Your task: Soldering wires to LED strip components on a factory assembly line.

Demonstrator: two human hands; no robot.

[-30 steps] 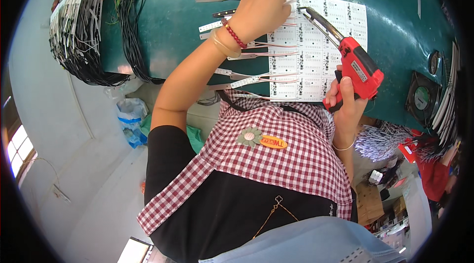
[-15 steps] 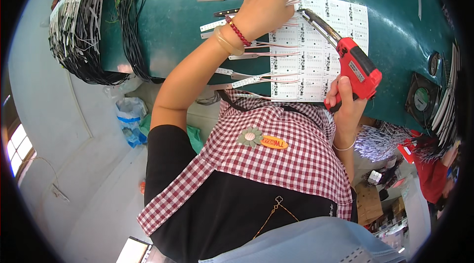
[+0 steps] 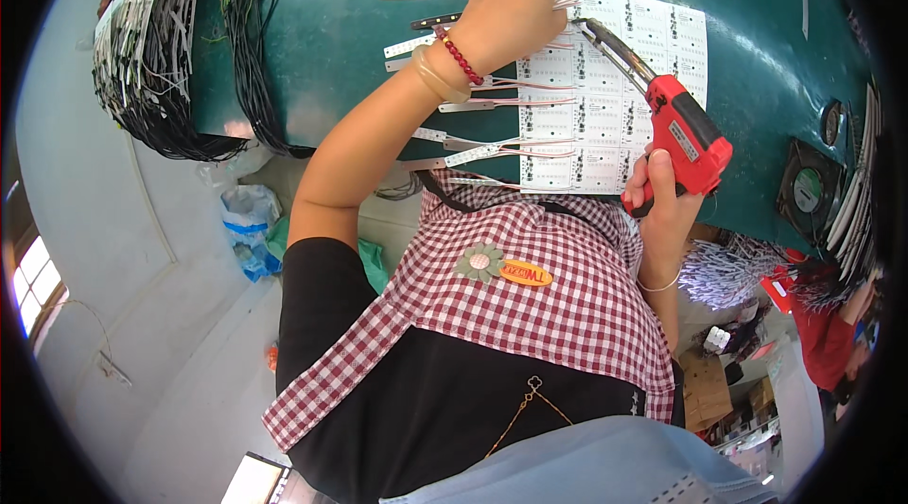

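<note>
My left hand (image 3: 506, 20) is closed on thin red wires at the top left corner of a white panel of small circuit boards (image 3: 610, 93) lying on the green table (image 3: 322, 41). My right hand (image 3: 667, 197) grips the handle of a red soldering gun (image 3: 683, 130). Its metal tip points up and left, ending close to my left fingers. Several narrow white strips with wire leads (image 3: 473, 154) lie along the panel's left edge.
Bundles of black and white cables (image 3: 161, 60) hang over the table's left edge. A small black fan (image 3: 804, 192) sits at the right, with white wire bundles (image 3: 728, 268) below it. A blue and white plastic bag (image 3: 248, 225) lies on the floor.
The soldering gun's tip has edged up toward my left hand. My left hand stays at the panel's top corner.
</note>
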